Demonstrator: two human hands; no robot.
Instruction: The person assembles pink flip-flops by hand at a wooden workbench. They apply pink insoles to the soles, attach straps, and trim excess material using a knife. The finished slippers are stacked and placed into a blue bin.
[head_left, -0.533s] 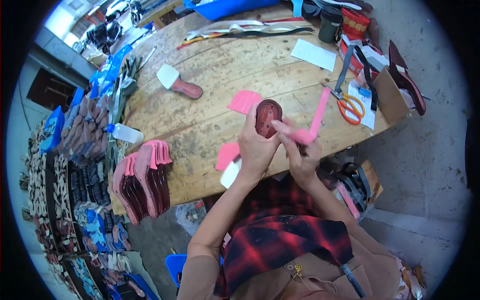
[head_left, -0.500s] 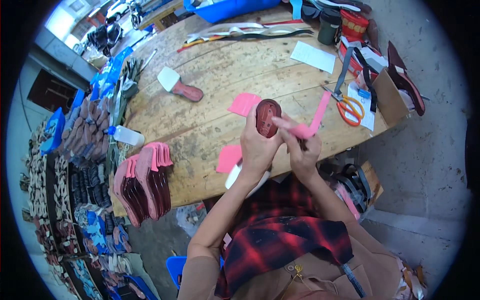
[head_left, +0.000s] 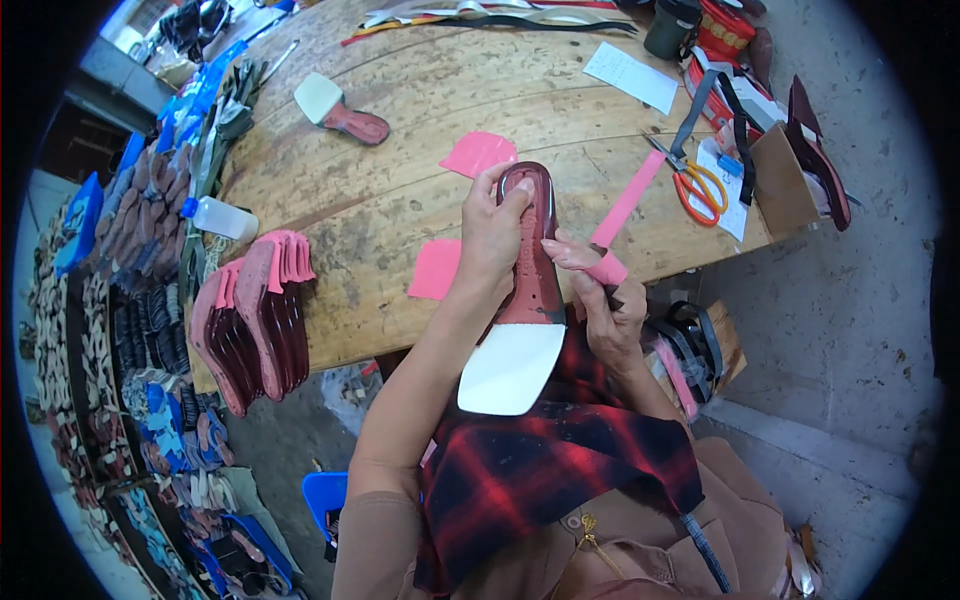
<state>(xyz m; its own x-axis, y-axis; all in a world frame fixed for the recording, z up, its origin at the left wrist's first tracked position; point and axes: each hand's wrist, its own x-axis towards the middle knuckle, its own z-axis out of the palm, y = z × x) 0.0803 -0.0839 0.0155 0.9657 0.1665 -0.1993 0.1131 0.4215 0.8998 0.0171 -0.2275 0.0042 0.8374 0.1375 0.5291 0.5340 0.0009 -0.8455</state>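
My left hand (head_left: 488,238) is closed around the dark red heel end of a shoe sole (head_left: 536,255), its thumb lying on top. The sole's broad white front part (head_left: 512,370) points toward my body. Just right of the sole, my right hand (head_left: 612,312) has its fingers closed on a long pink strip (head_left: 630,202). One end of the strip wraps by the fingers, and the rest trails over the table toward the scissors. Something dark shows between the right fingers, too small to name. Two pink cut pieces, one farther off (head_left: 476,153) and one nearer (head_left: 434,269), lie left of my hands.
Dark red soles with pink flaps (head_left: 262,320) stand stacked at the table's left edge. Beyond them are a white bottle (head_left: 222,218) and another sole (head_left: 356,124). Orange-handled scissors (head_left: 700,193), paper (head_left: 632,77) and a cardboard box (head_left: 785,180) are on the right.
The sole has tilted from heel-end-on to lengthwise, so its top and white front now show. My left thumb has moved onto it. My right hand still has the pink strip, now slightly lower.
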